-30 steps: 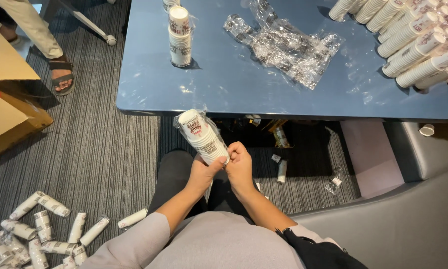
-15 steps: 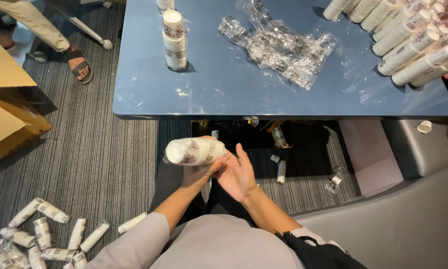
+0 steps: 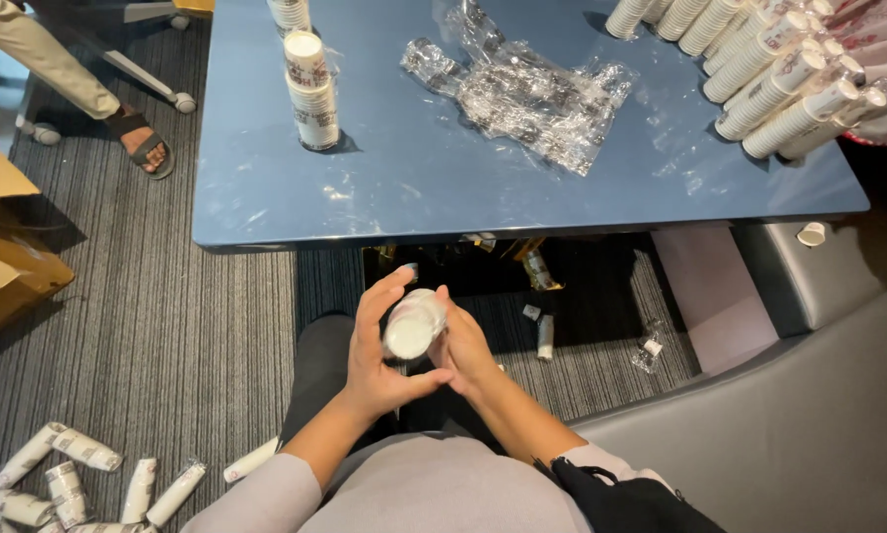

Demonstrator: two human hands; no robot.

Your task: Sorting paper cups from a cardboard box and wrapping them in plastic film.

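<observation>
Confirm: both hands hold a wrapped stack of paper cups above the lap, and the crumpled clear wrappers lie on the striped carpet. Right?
Not quite. The head view shows the crumpled clear wrappers lying on the blue table, not on the striped carpet. The rest stands: the left hand and right hand both hold the wrapped stack of paper cups above the lap.

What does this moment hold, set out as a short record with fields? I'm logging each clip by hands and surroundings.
Left hand: left hand cupped around the sleeve of paper cups, palm against its side
Right hand: right hand gripping the same sleeve from the other side
Sleeve pose: held over the lap, its round end towards the camera
Table: blue table with an upright cup stack, crumpled clear plastic wrap and rows of lying cup sleeves
Floor: loose wrapped cup sleeves on grey carpet, bottom left
</observation>
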